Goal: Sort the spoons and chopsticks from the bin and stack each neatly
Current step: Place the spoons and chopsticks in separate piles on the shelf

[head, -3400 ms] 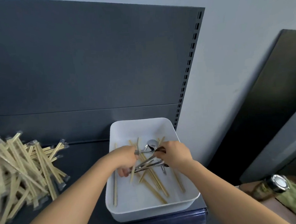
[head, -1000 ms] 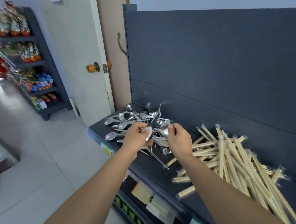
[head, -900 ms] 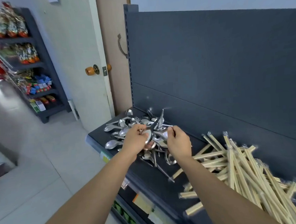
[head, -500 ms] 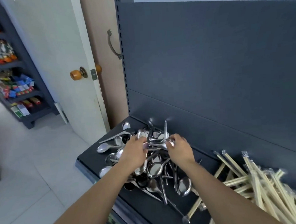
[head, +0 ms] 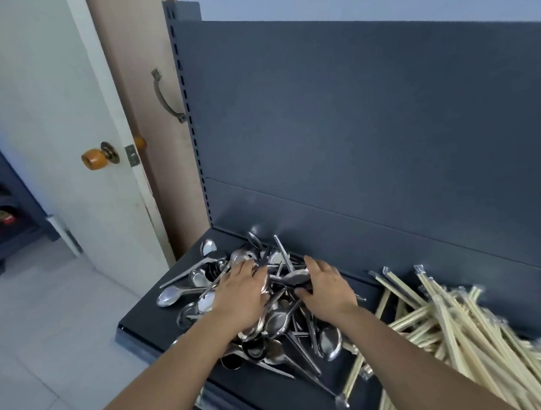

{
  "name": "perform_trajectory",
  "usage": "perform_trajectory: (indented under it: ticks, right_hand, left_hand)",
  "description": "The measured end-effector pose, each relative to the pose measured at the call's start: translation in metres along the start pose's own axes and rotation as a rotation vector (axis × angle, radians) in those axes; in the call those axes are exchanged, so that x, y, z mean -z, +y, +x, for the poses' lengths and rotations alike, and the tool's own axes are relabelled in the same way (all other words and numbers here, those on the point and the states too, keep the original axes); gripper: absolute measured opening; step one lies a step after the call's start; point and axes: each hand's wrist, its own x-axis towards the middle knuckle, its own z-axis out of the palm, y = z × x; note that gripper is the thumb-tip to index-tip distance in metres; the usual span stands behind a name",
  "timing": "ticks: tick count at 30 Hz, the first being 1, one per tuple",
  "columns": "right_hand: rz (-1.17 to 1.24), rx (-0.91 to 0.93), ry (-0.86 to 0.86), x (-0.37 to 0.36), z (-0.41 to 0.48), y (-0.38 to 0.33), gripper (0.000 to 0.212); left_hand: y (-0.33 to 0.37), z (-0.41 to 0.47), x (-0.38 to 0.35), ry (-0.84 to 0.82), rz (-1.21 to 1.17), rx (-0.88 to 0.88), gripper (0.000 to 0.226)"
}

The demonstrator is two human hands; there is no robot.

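The spoons (head: 279, 318) sit in a messy silver heap on the left end of the dark shelf (head: 149, 323), handles pointing every which way. My left hand (head: 243, 298) lies flat on top with fairly straight fingers. My right hand (head: 326, 288) closes in from the other side, fingers spread and thumb under a spoon bowl, though I can't tell if it's actually pinching. My guess is I'm corralling the heap away from the wrapped chopsticks (head: 454, 326) piled just to the right. Bin's out of view.
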Motion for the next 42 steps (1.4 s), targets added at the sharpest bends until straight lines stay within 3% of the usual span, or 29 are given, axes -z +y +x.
perform_trajectory:
  ticks: [9, 16, 29, 42]
  right_hand:
    - [-0.108, -0.124, 0.021, 0.015, -0.073, 0.009, 0.069]
    - [-0.193, -0.222, 0.053, 0.022, -0.153, 0.031, 0.061]
    - [-0.209, -0.505, 0.151, 0.064, -0.300, 0.136, 0.053]
    - [-0.244, -0.629, 0.206, 0.134, -0.446, 0.295, 0.055]
  left_hand:
    - [0.024, -0.027, 0.008, 0.044, 0.071, -0.221, 0.049]
    - [0.086, -0.054, 0.001, 0.078, 0.106, -0.418, 0.040]
    - [0.251, -0.100, -0.003, 0.109, 0.121, -0.703, 0.035]
    - [0.462, -0.152, -0.012, 0.167, 0.119, -0.757, 0.030]
